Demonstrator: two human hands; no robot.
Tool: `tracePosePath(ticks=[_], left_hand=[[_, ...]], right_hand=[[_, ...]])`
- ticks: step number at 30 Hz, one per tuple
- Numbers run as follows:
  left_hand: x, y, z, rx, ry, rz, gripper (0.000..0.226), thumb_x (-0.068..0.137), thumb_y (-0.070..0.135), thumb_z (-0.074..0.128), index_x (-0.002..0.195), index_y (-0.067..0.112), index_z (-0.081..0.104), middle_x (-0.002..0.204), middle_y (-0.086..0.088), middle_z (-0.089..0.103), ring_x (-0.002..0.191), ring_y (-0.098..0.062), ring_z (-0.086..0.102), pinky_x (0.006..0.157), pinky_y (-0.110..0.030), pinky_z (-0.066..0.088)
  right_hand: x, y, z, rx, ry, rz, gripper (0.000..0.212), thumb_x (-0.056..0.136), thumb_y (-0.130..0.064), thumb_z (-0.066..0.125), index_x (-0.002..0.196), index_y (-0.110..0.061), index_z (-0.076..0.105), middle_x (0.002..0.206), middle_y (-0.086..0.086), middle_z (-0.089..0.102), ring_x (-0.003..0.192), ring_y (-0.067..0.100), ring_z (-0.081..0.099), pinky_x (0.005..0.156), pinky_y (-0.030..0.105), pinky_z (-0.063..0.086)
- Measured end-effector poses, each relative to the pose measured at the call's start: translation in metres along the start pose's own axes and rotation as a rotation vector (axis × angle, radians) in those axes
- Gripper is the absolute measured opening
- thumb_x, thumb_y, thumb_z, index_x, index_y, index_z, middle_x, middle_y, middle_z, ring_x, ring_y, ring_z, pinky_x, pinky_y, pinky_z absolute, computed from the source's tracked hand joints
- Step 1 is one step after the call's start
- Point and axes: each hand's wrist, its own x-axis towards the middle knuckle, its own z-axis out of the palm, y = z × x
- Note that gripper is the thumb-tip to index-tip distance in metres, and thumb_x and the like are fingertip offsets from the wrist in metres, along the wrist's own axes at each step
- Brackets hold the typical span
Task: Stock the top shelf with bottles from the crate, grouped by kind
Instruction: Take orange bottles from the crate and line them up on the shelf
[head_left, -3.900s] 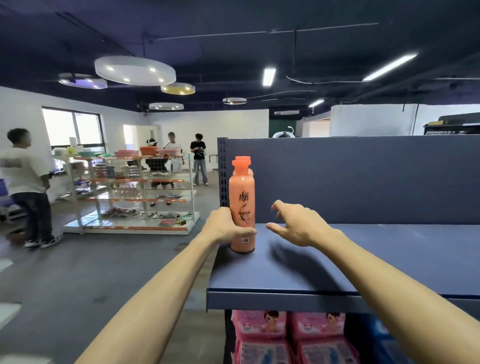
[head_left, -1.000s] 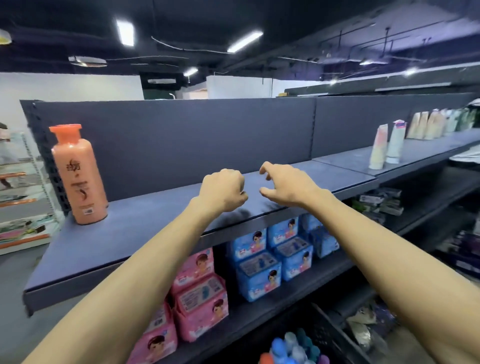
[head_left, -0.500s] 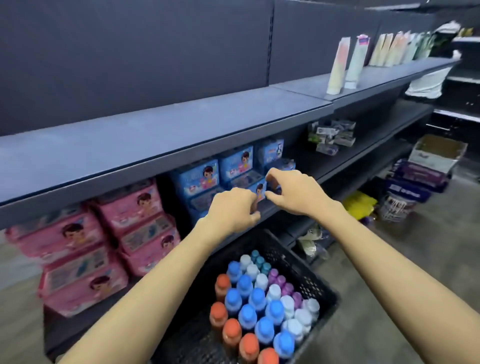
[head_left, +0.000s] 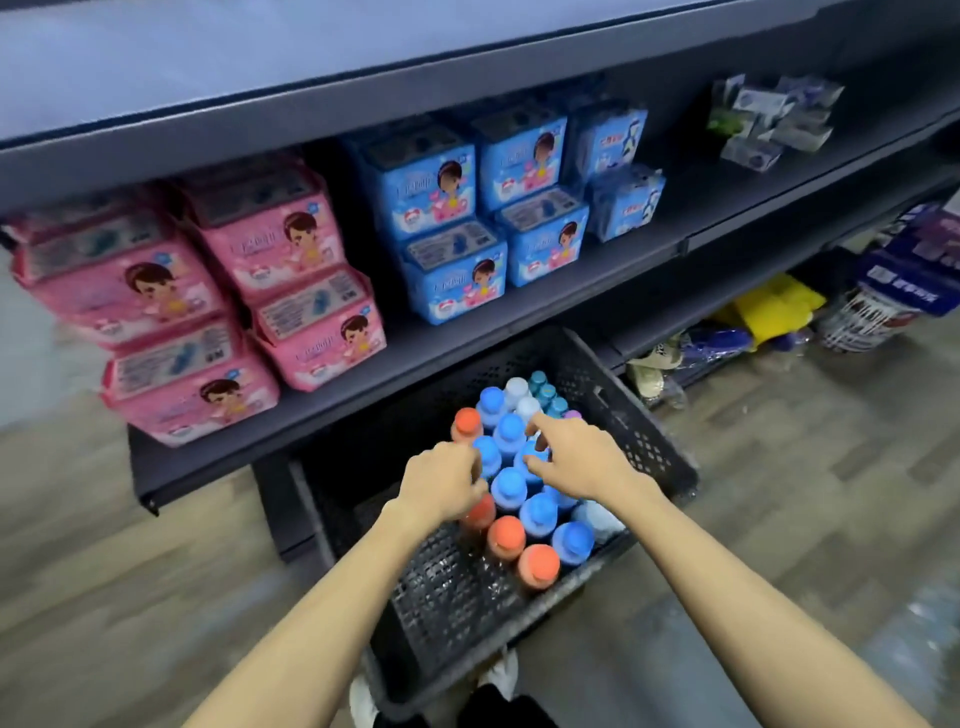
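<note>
A black mesh crate (head_left: 649, 426) stands on the floor against the shelf unit, full of upright bottles seen from above. Blue-capped bottles (head_left: 509, 483) fill its middle, orange-capped bottles (head_left: 538, 564) stand at the near left, and white-capped bottles (head_left: 516, 387) and teal-capped bottles (head_left: 543, 387) stand at the far end. My left hand (head_left: 441, 483) hovers with loosely curled fingers over an orange cap and holds nothing that I can see. My right hand (head_left: 582, 462) has thumb and index finger spread on either side of a blue cap. The dark top shelf (head_left: 260, 62) runs overhead.
On the second shelf lie pink wipe packs (head_left: 249, 291) at the left, blue packs (head_left: 467, 218) in the middle and small packets (head_left: 769, 114) at the right. Yellow goods (head_left: 774, 306) and boxes (head_left: 909, 280) sit low at the right. My shoes (head_left: 498, 670) stand by the crate's near edge.
My view has swung down from the top shelf with its orange bottle to the crate. Both hands have dropped from shelf height to just above the bottle caps.
</note>
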Motion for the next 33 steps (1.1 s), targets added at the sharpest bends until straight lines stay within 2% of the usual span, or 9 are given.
tracePosePath(ticks=[5, 8, 12, 17, 22, 27, 31, 33], left_hand=[[-0.013, -0.021, 0.032, -0.075, 0.008, -0.09, 0.017, 0.082, 0.035, 0.057, 0.094, 0.024, 0.061, 0.102, -0.003, 0.065, 0.098, -0.029, 0.063, 0.069, -0.032, 0.041], [-0.016, -0.029, 0.043, -0.073, 0.03, -0.141, 0.025, 0.083, 0.037, 0.055, 0.1, 0.02, 0.06, 0.104, -0.005, 0.063, 0.099, -0.03, 0.062, 0.073, -0.035, 0.047], [-0.017, -0.038, 0.049, -0.101, 0.046, -0.213, 0.027, 0.083, 0.033, 0.056, 0.105, 0.017, 0.054, 0.106, -0.006, 0.058, 0.099, -0.031, 0.061, 0.074, -0.039, 0.049], [-0.006, -0.05, 0.057, -0.092, -0.024, -0.239, 0.061, 0.083, 0.026, 0.064, 0.136, 0.021, 0.035, 0.121, -0.006, 0.047, 0.105, -0.033, 0.061, 0.079, -0.043, 0.05], [0.014, -0.058, 0.065, -0.167, -0.082, -0.154, 0.079, 0.08, 0.012, 0.061, 0.146, 0.037, 0.026, 0.123, -0.005, 0.039, 0.1, -0.033, 0.06, 0.077, -0.041, 0.052], [0.031, -0.053, 0.083, -0.393, -0.072, -0.183, 0.064, 0.083, 0.01, 0.058, 0.14, 0.032, 0.039, 0.121, -0.007, 0.043, 0.107, -0.034, 0.056, 0.086, -0.04, 0.048], [0.037, -0.046, 0.09, -0.435, 0.038, -0.205, 0.038, 0.093, 0.028, 0.055, 0.13, 0.025, 0.044, 0.11, -0.008, 0.051, 0.1, -0.034, 0.057, 0.081, -0.042, 0.048], [0.04, -0.042, 0.09, -0.41, 0.083, -0.201, 0.033, 0.095, 0.032, 0.052, 0.126, 0.02, 0.046, 0.109, -0.009, 0.053, 0.098, -0.033, 0.057, 0.079, -0.042, 0.048]], right_hand=[[0.006, -0.007, 0.036, 0.02, -0.087, -0.01, 0.035, 0.093, -0.039, 0.055, 0.122, -0.021, 0.048, 0.117, 0.002, 0.065, 0.104, 0.03, 0.062, 0.083, 0.042, 0.052], [0.013, -0.013, 0.046, 0.03, -0.114, -0.018, 0.032, 0.091, -0.037, 0.055, 0.117, -0.019, 0.049, 0.116, 0.002, 0.065, 0.106, 0.031, 0.061, 0.082, 0.043, 0.052], [0.023, -0.024, 0.057, 0.067, -0.138, -0.028, 0.038, 0.089, -0.036, 0.058, 0.123, -0.021, 0.049, 0.116, 0.001, 0.066, 0.107, 0.032, 0.061, 0.081, 0.04, 0.052], [0.029, -0.031, 0.082, 0.04, -0.165, -0.04, 0.037, 0.09, -0.04, 0.058, 0.115, -0.016, 0.047, 0.113, 0.006, 0.064, 0.103, 0.033, 0.062, 0.074, 0.039, 0.051], [0.028, -0.027, 0.094, 0.09, -0.161, -0.001, 0.036, 0.089, -0.04, 0.059, 0.114, -0.019, 0.045, 0.107, 0.004, 0.064, 0.099, 0.032, 0.063, 0.071, 0.038, 0.049], [0.028, -0.02, 0.098, 0.116, -0.18, 0.009, 0.037, 0.092, -0.039, 0.056, 0.123, -0.022, 0.047, 0.109, -0.001, 0.066, 0.102, 0.03, 0.063, 0.078, 0.037, 0.052], [0.024, -0.017, 0.102, 0.131, -0.164, 0.026, 0.033, 0.092, -0.04, 0.055, 0.118, -0.021, 0.049, 0.108, 0.0, 0.065, 0.099, 0.029, 0.063, 0.077, 0.037, 0.052], [0.023, -0.015, 0.103, 0.13, -0.159, 0.036, 0.032, 0.092, -0.041, 0.055, 0.116, -0.021, 0.048, 0.107, 0.002, 0.065, 0.099, 0.03, 0.063, 0.076, 0.036, 0.05]])
